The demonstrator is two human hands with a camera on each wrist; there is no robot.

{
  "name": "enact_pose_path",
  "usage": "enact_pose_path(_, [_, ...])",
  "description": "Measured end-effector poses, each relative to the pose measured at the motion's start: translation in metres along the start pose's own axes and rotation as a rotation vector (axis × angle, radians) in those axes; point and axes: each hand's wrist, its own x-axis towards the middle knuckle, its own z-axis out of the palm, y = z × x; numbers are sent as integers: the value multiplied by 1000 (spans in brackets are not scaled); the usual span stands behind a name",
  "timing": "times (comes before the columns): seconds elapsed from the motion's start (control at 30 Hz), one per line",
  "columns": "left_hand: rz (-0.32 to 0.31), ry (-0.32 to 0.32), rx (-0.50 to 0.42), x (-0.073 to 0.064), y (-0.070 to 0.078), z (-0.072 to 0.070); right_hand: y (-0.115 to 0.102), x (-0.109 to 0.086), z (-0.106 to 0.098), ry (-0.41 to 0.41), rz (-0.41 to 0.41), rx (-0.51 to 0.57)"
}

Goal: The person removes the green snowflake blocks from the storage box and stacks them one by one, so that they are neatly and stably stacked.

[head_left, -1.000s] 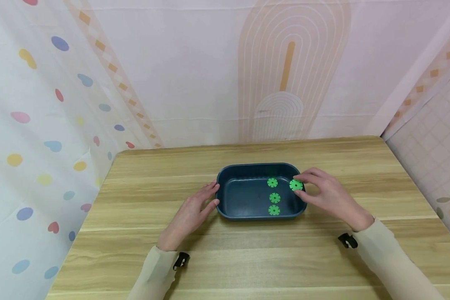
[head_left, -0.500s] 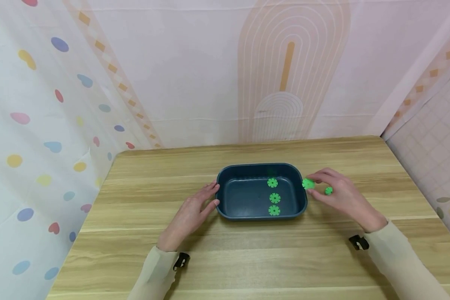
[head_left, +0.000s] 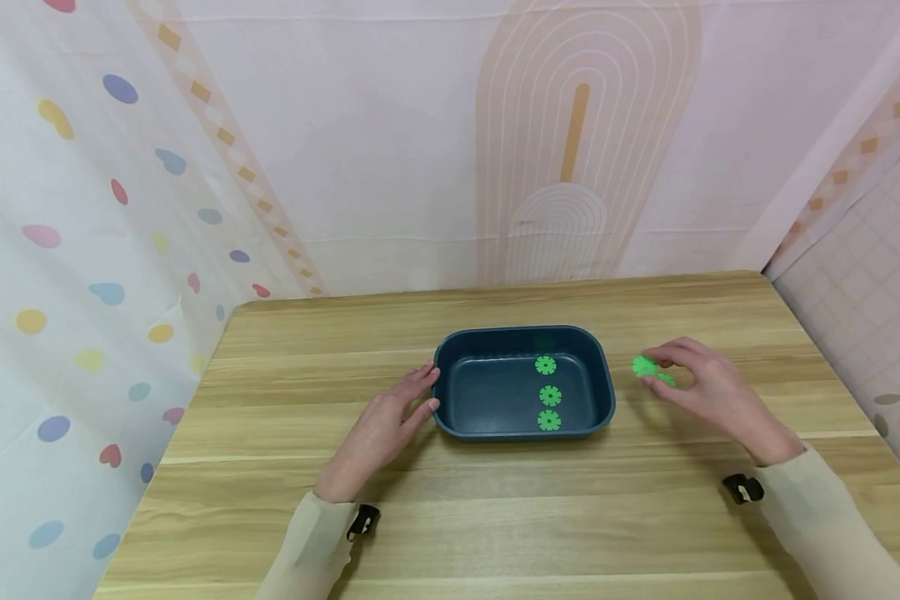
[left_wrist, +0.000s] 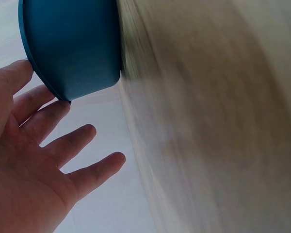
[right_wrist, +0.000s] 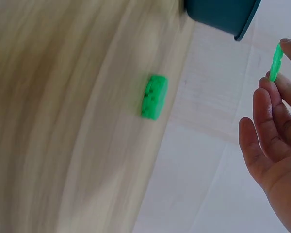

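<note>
Disc point(head_left: 644, 366) pinched in my right hand point(head_left: 711, 388), left hand point(head_left: 378, 425) touching the tray point(head_left: 487, 396) straight-fingered, I seem mid-transfer, likely needing careful alignment over the stack point(right_wrist: 154, 97) below.

the tray point(head_left: 487, 396) sits on the worktop point(head_left: 495, 517), with three discs point(head_left: 554, 397) lying inside its right half, lined up from back to front. the left grip point(head_left: 377, 422) is at the tray's left end, touching its rim. right of the tray and apart from it, the right grip point(head_left: 708, 392) holds one disc point(head_left: 643, 366) above the worktop. a stack of discs point(right_wrist: 154, 97) rests on the worktop near that grip. behind the worktop hangs a curtain point(head_left: 390, 150).
</note>
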Motion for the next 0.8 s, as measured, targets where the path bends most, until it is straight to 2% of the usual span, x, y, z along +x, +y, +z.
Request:
enact_pose_path(0.37, [-5, -9, 0, 0, 0, 0, 13, -12, -8, -42, 77, -50])
enact_pose_path(0.8, [-5, -4, -3, 0, 1, -1, 28, -17, -11, -121, 106, -51])
